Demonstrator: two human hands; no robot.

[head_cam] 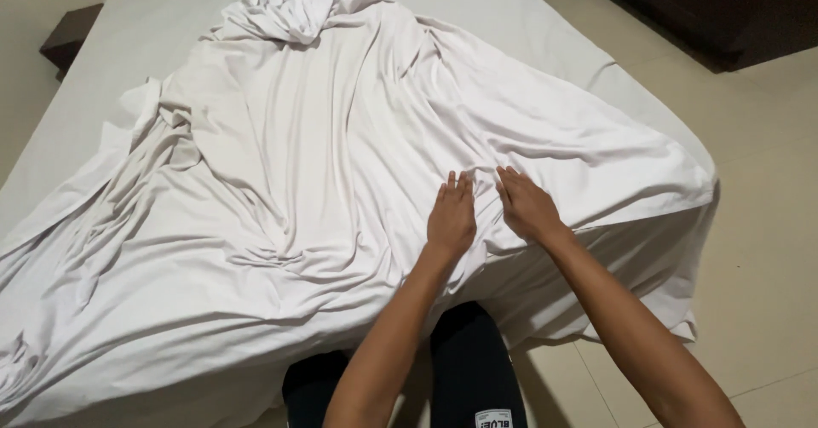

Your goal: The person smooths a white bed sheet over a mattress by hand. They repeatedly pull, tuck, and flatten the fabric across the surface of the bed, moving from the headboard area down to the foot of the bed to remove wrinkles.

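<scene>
Near the bed's foot edge, left hand (451, 217) & right hand (528, 206) lie flat, palms down, side by side on a rumpled white sheet (290, 181). Fingers straight, held together, gripping nothing. Sheet is spread loose over the mattress (511, 11), bunched at the far end, one corner hanging off toward the tiled floor (758, 249). Dark furniture (707, 11) at top right, prob. a cabinet.
</scene>
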